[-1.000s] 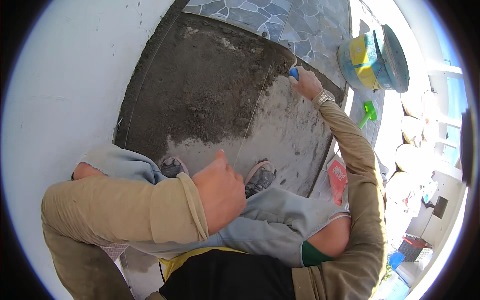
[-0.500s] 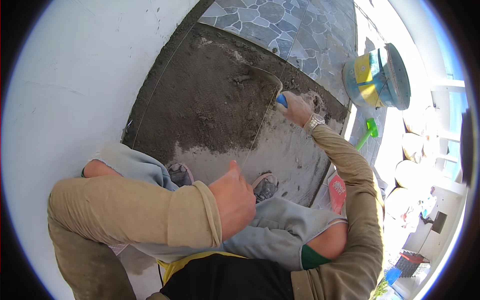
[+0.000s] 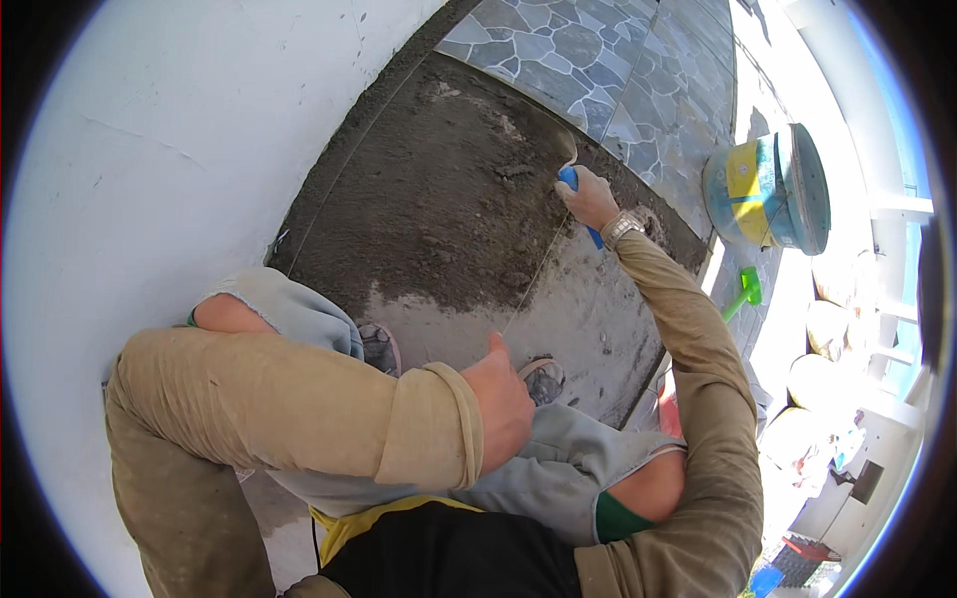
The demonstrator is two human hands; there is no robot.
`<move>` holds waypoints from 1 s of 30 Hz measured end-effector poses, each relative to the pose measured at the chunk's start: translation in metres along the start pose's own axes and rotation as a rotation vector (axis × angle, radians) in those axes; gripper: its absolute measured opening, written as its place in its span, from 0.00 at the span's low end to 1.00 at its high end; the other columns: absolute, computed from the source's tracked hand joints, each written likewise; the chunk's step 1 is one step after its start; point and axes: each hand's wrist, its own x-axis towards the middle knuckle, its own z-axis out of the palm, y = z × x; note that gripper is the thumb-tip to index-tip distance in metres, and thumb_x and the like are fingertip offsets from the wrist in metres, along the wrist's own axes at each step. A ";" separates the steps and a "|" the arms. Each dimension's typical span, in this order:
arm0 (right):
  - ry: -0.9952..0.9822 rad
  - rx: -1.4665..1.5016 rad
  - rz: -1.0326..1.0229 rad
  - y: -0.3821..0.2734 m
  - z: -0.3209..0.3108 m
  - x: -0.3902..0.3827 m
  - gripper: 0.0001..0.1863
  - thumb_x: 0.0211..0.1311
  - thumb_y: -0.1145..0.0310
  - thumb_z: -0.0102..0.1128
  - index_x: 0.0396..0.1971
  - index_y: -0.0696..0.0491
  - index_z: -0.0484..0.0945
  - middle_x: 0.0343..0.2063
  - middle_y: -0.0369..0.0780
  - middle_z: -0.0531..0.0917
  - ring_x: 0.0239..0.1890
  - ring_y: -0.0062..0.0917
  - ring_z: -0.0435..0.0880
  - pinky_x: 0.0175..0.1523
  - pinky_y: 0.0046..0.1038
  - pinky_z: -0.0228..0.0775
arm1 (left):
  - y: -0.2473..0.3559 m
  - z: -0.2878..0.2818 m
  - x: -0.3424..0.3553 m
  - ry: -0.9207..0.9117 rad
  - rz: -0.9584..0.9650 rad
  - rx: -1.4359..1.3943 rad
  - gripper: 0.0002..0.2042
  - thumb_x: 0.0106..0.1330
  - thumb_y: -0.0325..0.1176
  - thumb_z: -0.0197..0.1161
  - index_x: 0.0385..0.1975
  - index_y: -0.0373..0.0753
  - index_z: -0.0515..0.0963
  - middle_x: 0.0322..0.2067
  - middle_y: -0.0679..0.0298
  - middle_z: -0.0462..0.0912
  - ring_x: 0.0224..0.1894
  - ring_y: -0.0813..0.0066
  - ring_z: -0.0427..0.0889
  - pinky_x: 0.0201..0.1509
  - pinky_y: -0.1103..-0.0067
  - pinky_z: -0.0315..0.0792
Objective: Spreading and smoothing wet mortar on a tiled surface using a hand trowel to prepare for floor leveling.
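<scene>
My right hand (image 3: 588, 199) is closed on the blue handle of a trowel (image 3: 570, 177); its thin blade, partly hidden, reaches over dark wet mortar (image 3: 399, 189) near the far tiled edge. My left hand (image 3: 498, 409) hovers by my knees with the index finger stretched out and nothing visible in it. A thin line (image 3: 538, 274) crosses the mortar and paler concrete (image 3: 598, 319) in front of my sandalled feet.
A white wall (image 3: 169, 169) borders the left. Stone-patterned tiles (image 3: 538, 45) lie beyond the mortar. At the right stand a teal bucket with yellow label (image 3: 768, 189), a green mallet (image 3: 748, 289), a red object (image 3: 670, 414) and pale sacks (image 3: 827, 329).
My right hand with the trowel has moved leftward over the mortar, and the blade's angle has changed. The whole scene has shifted right and down in the view. My left hand keeps its pose.
</scene>
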 end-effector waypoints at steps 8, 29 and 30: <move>-0.107 -0.133 -0.161 -0.065 0.014 0.008 0.26 0.66 0.51 0.58 0.51 0.60 0.74 0.42 0.62 0.84 0.49 0.60 0.84 0.56 0.54 0.75 | -0.012 -0.001 -0.004 -0.011 -0.055 -0.063 0.13 0.60 0.33 0.63 0.38 0.34 0.88 0.38 0.53 0.87 0.44 0.56 0.86 0.66 0.49 0.67; -0.156 -0.144 -0.168 -0.054 -0.012 -0.032 0.20 0.60 0.56 0.62 0.44 0.56 0.77 0.31 0.56 0.86 0.37 0.54 0.87 0.47 0.52 0.77 | 0.006 0.024 -0.020 -0.088 0.076 0.020 0.15 0.64 0.36 0.60 0.41 0.33 0.87 0.42 0.51 0.87 0.48 0.55 0.85 0.69 0.48 0.65; -0.150 -0.164 -0.105 -0.053 -0.010 -0.039 0.20 0.60 0.56 0.63 0.44 0.56 0.76 0.31 0.57 0.86 0.37 0.54 0.87 0.46 0.52 0.77 | 0.007 0.024 -0.021 -0.090 0.086 0.020 0.15 0.64 0.36 0.60 0.41 0.33 0.87 0.42 0.51 0.87 0.48 0.55 0.85 0.69 0.48 0.65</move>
